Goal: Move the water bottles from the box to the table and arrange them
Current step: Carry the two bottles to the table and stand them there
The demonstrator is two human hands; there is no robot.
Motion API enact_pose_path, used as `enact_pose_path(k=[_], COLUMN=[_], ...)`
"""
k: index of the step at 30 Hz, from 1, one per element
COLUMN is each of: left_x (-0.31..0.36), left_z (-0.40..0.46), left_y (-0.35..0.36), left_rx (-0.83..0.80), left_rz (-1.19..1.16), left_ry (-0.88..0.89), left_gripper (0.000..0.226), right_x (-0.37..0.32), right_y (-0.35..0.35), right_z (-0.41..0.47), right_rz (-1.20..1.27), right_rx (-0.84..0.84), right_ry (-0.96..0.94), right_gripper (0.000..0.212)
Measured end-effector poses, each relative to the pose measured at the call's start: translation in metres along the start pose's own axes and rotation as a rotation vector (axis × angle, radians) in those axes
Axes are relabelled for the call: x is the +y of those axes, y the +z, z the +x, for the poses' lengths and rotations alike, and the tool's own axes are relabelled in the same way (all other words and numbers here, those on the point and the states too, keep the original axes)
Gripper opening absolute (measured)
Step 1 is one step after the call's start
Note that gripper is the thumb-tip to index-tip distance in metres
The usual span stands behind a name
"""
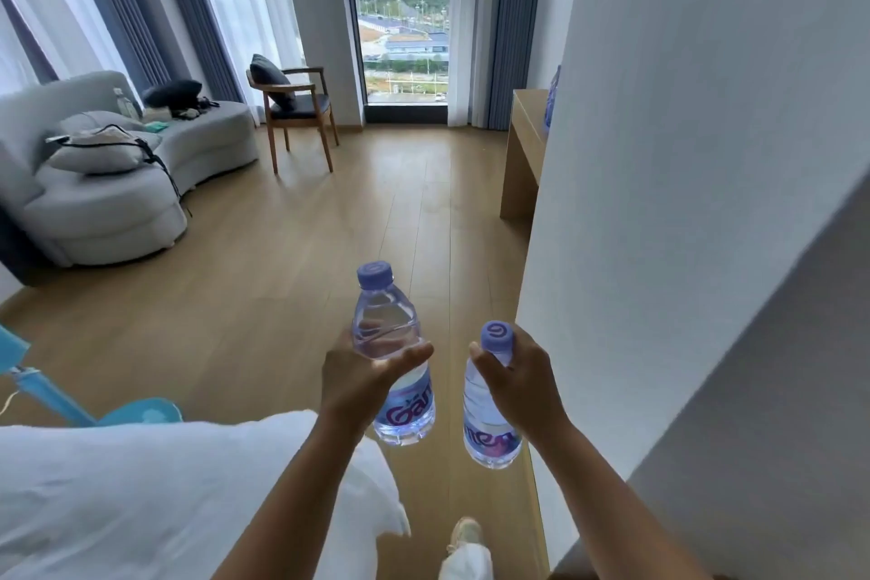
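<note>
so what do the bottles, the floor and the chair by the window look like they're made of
Bottles: clear thin plastic, glossy, since water and fingers show through; lilac caps look like opaque plastic. Floor: wood or wood-look laminate, satin, with plank seams and soft window glare. Chair: brown wooden frame, with a dark seat pad, possibly leather.

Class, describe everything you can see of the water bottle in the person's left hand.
The left bottle is clear plastic with a purple screw cap and a purple-lettered label low on its body. It looks full, is held upright with a slight tilt, in mid-air above the wooden floor. The left hand grips its middle, fingers curled round it. Nothing else touches it.
</note>
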State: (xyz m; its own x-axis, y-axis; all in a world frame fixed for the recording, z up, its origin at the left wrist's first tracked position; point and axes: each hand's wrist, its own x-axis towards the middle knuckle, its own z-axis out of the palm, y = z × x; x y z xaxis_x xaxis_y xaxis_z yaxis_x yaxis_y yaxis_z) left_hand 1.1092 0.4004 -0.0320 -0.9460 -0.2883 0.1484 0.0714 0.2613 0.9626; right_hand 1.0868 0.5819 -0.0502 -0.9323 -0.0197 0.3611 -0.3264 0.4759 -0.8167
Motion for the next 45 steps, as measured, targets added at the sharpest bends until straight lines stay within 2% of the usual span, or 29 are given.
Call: enact_pose_path(k=[5,11,20,28,32,36,39,45], left_x=[-0.009,-0.009,-0.035,-0.057,-0.052,-0.056,-0.065,-0.071], left_z=[0.126,0.27,0.451,0.666,0.771,0.849,0.897,0.995], left_y=[0.032,0.067,0.117,0.162,0.192,0.237,0.276,0.364], left_rx=[0.027,0.034,-0.018,-0.112,-0.161,-0.245,-0.306,-0.406], left_rz=[-0.058,-0.105,-0.13,-0.128,-0.121,-0.13,-0.141,-0.131], left_ry=[-0.036,-0.056,-0.097,-0.087,-0.074,-0.084,-0.096,-0.103], left_gripper=[0.053,0.053,0.054,0.057,0.061,0.062,0.058,0.054], right_x=[0.036,0.069,0.14,0.199,0.218,0.24,0.264,0.331], right_y=[0.034,0.058,0.095,0.141,0.149,0.149,0.144,0.132], right_z=[0.125,0.269,0.427,0.611,0.696,0.762,0.81,0.916], right_rz=[-0.003,0.018,-0.032,-0.048,0.004,0.016,-0.004,-0.029], right_rx=[-0.007,0.01,0.023,0.128,0.247,0.345,0.401,0.395], right_ry=[-0.004,-0.01,0.051,0.162,0.24,0.249,0.26,0.274], right_gripper=[0.015,0.016,0.014,0.023,0.037,0.017,0.018,0.018])
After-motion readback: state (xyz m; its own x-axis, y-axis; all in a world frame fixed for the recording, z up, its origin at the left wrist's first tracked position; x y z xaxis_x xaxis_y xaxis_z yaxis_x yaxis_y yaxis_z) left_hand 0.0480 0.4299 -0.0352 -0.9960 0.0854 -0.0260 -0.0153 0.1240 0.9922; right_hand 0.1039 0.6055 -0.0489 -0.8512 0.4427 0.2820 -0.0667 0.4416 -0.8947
